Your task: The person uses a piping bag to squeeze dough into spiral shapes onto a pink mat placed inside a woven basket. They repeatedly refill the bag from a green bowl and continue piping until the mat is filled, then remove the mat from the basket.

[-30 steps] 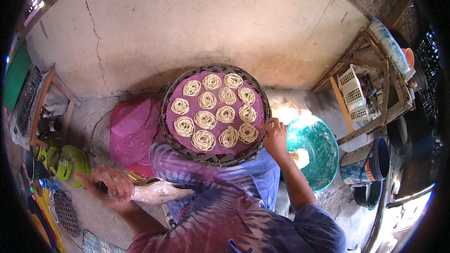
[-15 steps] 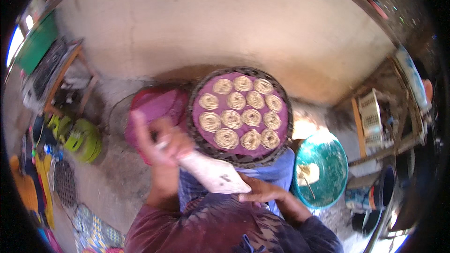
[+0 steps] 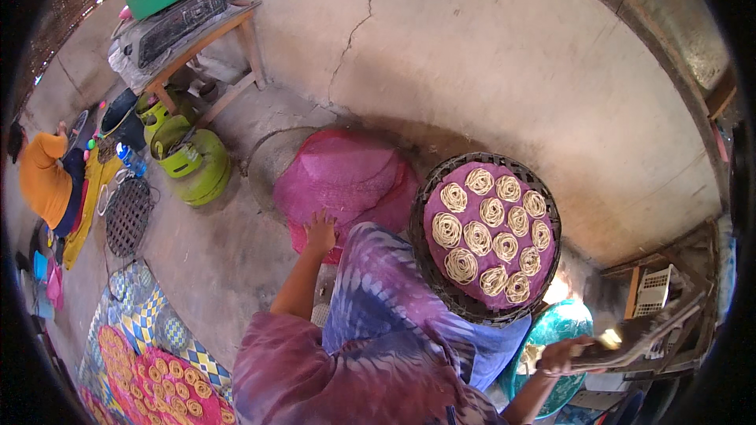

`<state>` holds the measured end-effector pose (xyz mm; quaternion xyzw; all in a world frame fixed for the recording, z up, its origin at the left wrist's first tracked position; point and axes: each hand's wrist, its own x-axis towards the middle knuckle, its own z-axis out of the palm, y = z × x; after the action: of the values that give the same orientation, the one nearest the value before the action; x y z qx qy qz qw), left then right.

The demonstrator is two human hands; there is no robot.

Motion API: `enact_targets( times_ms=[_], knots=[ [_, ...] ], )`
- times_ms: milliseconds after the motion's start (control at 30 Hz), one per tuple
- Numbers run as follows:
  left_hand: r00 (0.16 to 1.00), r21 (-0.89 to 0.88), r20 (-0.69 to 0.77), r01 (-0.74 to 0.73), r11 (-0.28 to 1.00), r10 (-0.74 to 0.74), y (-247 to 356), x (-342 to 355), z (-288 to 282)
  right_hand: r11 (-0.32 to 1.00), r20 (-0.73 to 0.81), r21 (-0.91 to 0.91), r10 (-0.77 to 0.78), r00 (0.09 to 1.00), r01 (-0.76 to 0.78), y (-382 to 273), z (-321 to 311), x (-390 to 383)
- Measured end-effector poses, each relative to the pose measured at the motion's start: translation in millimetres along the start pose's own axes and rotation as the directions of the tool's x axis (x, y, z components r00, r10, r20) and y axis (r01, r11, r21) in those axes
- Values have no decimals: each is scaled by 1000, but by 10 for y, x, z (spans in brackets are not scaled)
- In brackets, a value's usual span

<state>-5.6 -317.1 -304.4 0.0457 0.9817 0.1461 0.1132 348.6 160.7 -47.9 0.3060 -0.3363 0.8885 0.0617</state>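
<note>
My left hand (image 3: 320,230) reaches down with its fingers spread on the near edge of a pile of magenta cloth-like sheets (image 3: 342,177) on the floor. My right hand (image 3: 563,356), out at the lower right, is closed on the end of a dark, flat, tray-like thing (image 3: 639,336) seen nearly edge on; its kind is unclear. Beside my knee sits a round dark woven tray (image 3: 423,245), lined with a magenta sheet that bears several pale coiled noodle-like nests (image 3: 477,238). Under my right hand, partly hidden, stands a teal basin (image 3: 579,316) with something whitish inside.
Green gas cylinders (image 3: 201,164) stand left of the sheets, near a wooden table (image 3: 201,43) with a black stove. A person in orange (image 3: 43,181) sits at the far left. More coils lie on pink sheets (image 3: 169,386) on a patterned mat. A cracked wall (image 3: 488,47) rises behind.
The whitish cone-shaped bag has left my hands and is out of sight. My left hand has gone down to the magenta sheets, my right out to the dark flat thing. The view has turned left.
</note>
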Motion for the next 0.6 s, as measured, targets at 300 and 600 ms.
enact_targets(
  times_ms=[300, 600],
  knots=[
    [937, 317, -106, -285, 904, 333, -120, 861, 830, 918, -134, -294, -316, 939, 267, -682, 523, -36],
    [979, 226, -192, -31, 974, 76, -137, 839, 214, 882, -203, -412, -334, 920, 229, -747, 556, -223]
  ],
)
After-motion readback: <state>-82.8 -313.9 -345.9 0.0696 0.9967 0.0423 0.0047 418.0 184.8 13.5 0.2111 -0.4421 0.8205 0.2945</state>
